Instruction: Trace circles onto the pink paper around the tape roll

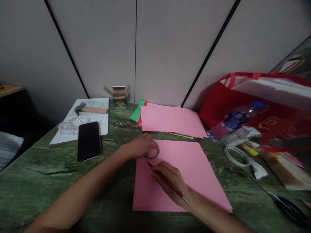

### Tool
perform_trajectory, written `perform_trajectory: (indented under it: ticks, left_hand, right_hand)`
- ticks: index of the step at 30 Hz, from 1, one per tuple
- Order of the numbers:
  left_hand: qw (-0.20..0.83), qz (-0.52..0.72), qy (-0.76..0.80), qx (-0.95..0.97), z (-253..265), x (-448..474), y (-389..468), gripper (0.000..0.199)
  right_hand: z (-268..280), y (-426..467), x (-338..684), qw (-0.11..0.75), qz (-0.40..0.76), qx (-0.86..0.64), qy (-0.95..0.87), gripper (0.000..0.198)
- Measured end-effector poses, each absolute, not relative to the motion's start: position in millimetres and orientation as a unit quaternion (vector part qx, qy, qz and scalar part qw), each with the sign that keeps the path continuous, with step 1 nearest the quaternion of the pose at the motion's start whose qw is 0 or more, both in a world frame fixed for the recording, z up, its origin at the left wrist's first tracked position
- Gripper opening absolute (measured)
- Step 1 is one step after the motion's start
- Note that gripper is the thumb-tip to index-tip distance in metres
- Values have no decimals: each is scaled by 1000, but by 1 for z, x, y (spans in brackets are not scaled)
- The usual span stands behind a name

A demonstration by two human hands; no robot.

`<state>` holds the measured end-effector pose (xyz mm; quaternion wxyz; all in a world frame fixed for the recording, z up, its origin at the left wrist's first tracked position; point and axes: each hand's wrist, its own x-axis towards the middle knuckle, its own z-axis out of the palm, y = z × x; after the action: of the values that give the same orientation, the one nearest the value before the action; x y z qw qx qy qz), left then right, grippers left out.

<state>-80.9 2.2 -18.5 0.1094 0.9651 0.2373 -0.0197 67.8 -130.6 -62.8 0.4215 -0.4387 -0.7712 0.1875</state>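
A sheet of pink paper [191, 161] lies on the table in front of me. On its upper left part rests a thin grey ring [157, 152], with pink showing through its middle. My left hand [142, 146] holds this ring against the paper, its fingers bent over the left side and partly hidden. A red pencil [167, 183] is pinched in my right hand [171, 179]. Its tip points up and left, just below the ring; whether it touches the paper I cannot tell.
A stack of pink sheets [172, 119] lies behind. To the left are a phone [89, 141], a hammer [94, 110], a bead string [70, 126] and a small open box [120, 103]. Rightward are a red bag [216, 100], a bottle [235, 118] and scissors [289, 208].
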Motion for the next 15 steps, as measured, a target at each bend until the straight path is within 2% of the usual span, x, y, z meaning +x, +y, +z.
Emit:
perform_trajectory:
  ticks: [6, 15]
  left_hand:
    - [139, -39, 216, 966, -15, -83, 10, 50]
    - [142, -43, 193, 970, -11, -83, 11, 46]
  right_hand:
    - [-69, -120, 46, 365, 19, -421, -830, 17]
    - [-71, -116, 38, 269, -78, -467, -838, 18]
